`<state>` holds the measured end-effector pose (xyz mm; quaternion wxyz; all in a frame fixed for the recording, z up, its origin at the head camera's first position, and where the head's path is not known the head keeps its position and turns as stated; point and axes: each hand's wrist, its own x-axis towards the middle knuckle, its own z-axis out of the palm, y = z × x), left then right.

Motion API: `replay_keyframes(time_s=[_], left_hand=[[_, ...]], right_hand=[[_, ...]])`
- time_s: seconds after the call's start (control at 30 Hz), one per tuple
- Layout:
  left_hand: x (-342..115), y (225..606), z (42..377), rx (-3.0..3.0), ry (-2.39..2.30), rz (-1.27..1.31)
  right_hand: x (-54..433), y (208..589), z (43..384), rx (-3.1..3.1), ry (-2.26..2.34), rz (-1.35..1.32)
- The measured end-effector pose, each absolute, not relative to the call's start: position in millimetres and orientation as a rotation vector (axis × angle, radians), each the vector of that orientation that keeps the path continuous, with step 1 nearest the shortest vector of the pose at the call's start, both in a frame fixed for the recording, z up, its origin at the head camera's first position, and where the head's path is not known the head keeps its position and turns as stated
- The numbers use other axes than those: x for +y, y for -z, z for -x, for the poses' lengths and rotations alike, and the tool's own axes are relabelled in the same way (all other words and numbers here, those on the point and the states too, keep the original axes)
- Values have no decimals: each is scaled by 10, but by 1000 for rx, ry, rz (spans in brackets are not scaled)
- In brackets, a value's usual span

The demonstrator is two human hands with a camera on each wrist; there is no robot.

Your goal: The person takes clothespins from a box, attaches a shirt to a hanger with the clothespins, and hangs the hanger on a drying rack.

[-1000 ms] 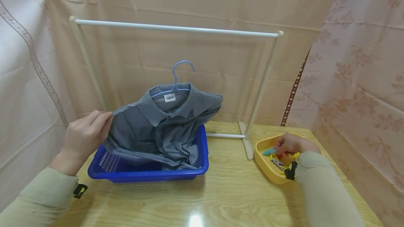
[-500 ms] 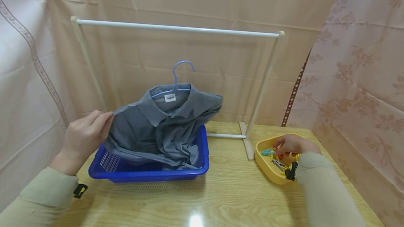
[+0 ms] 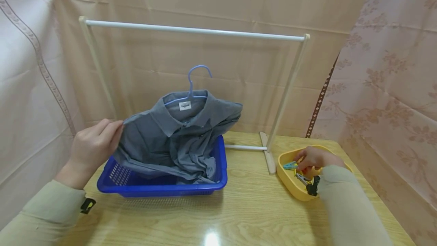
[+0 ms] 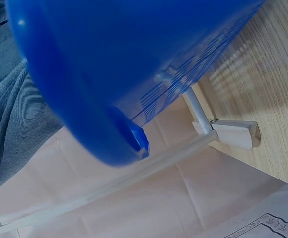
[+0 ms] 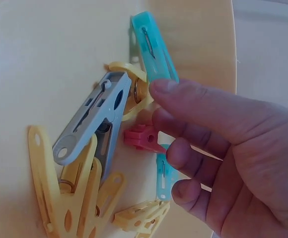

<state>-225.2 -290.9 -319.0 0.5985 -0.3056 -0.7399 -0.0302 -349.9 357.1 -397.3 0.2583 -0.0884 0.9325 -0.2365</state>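
Note:
My left hand [image 3: 93, 143] pinches the sleeve side of a grey collared shirt [image 3: 153, 134], pulling it out to the left. A blue hanger [image 3: 190, 82] sits inside the shirt's collar, its hook standing up. The shirt's lower part lies bunched in a blue basket [image 3: 164, 190]. In the left wrist view only a fingertip shows, at the edge of the grey cloth [image 4: 22, 114]. Over at the right, my right hand [image 3: 315, 156] reaches into a yellow bin [image 3: 290, 183]. Its thumb and forefinger pinch the end of a turquoise clothespin [image 5: 154, 47], and the other fingers curl loosely.
Under the right hand lie more clothespins: a grey one [image 5: 92, 116], a red one [image 5: 143, 138] and several yellow ones [image 5: 59, 193]. A white rack bar [image 3: 194, 29] spans behind the basket. One rack foot [image 3: 268, 158] stands between basket and bin.
The turquoise clothespin has turned slightly between my right fingers, within the bin. My left hand keeps its hold on the shirt. The whole head view has shifted a little.

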Motion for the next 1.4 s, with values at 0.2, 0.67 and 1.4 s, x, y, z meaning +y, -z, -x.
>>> replay_keyframes(time_s=[0.2,0.67,1.4], left_hand=[[-2905,3183,2249,-1712,73,713],[-2918,3193,2255,-1735,58,708],[-2965,3212,2235,-1776,10,710]], right_hand=[[3563,3965,3496,2537,611,246],[3563,3940,3474,2547,613,258],[3790,3581,3329,2660,615,280]])
